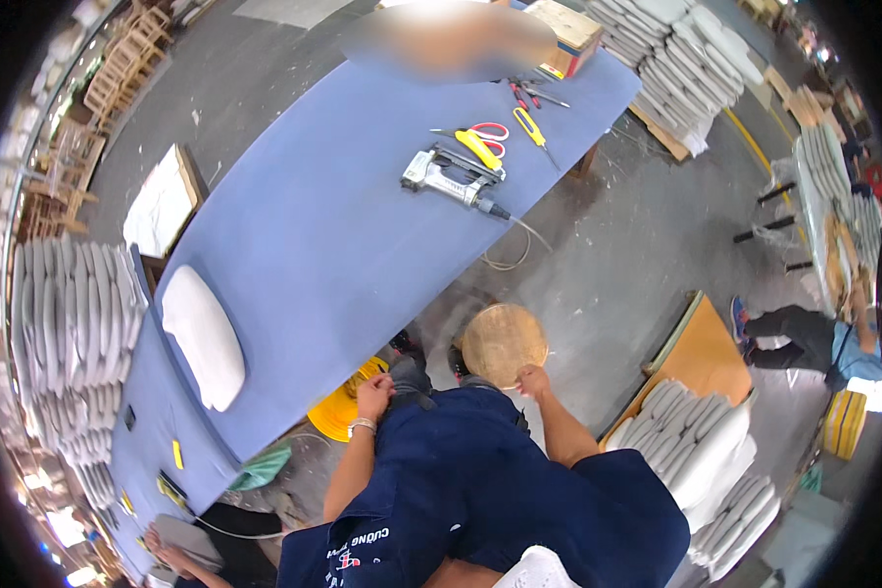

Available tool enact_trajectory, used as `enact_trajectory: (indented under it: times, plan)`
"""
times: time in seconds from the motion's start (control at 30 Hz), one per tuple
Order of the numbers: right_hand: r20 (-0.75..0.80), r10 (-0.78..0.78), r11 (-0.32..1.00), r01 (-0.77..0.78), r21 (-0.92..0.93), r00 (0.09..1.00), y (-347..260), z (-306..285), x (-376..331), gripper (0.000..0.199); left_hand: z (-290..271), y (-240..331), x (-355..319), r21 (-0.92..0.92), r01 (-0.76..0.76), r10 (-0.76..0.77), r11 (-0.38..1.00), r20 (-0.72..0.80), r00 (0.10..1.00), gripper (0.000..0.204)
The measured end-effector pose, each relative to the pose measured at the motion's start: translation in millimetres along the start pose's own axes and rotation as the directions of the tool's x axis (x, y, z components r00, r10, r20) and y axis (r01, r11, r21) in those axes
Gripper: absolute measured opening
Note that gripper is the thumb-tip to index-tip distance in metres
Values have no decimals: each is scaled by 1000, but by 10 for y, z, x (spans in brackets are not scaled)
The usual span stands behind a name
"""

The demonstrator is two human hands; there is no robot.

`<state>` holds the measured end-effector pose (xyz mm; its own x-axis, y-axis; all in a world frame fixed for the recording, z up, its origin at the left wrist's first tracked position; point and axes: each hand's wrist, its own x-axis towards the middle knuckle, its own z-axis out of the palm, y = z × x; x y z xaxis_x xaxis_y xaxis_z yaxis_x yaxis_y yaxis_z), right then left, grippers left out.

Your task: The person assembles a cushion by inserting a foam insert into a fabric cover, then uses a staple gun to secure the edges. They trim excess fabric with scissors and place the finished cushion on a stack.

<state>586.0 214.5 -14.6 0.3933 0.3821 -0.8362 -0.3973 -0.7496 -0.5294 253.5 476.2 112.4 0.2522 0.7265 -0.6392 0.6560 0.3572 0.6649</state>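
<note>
My right hand (532,380) grips the near rim of a round wooden disc (503,341) that stands on the floor beside the blue table (314,245). My left hand (373,396), with a watch on its wrist, rests against my dark trousers near the knee, fingers curled, with nothing visible in it. On the table lie a white cushion pad (204,336), a pneumatic stapler (448,177) with its hose, red-handled scissors (487,133) and a yellow-handled knife (531,127).
Stacks of white pads stand at left (69,323), at top right (671,59) and at lower right (701,451). A yellow object (343,412) lies under the table edge. Another person sits at right (804,338); another's hand shows at bottom left (162,544).
</note>
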Motion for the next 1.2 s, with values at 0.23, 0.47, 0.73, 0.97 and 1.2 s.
enact_trajectory:
  times: [0.23, 0.47, 0.73, 0.97, 1.2]
  plan:
    - [-85, -260, 906, 213, -366, 962, 55, 959, 119, 34, -366, 337, 449, 104, 6, -9, 995, 25, 1000, 29]
    - [68, -134, 982, 141, -127, 989, -590, 567, 519, 19, -828, 358, 452, -223, 173, -168, 959, 42, 985, 37]
    - [821, 95, 770, -564, 298, 563, -855, 738, 1216, 14, -1186, 233, 611, -745, 105, -119, 659, 35, 992, 39]
    - [260, -335, 628, 420, -656, 906, -2013, 1452, 85, 27, -1555, 50, 687, -872, 187, -91, 453, 164, 982, 41]
    - [167, -111, 936, 160, -313, 980, -2027, -16, 1253, 22, -1437, 172, 856, -849, 241, -15, 471, 265, 964, 47]
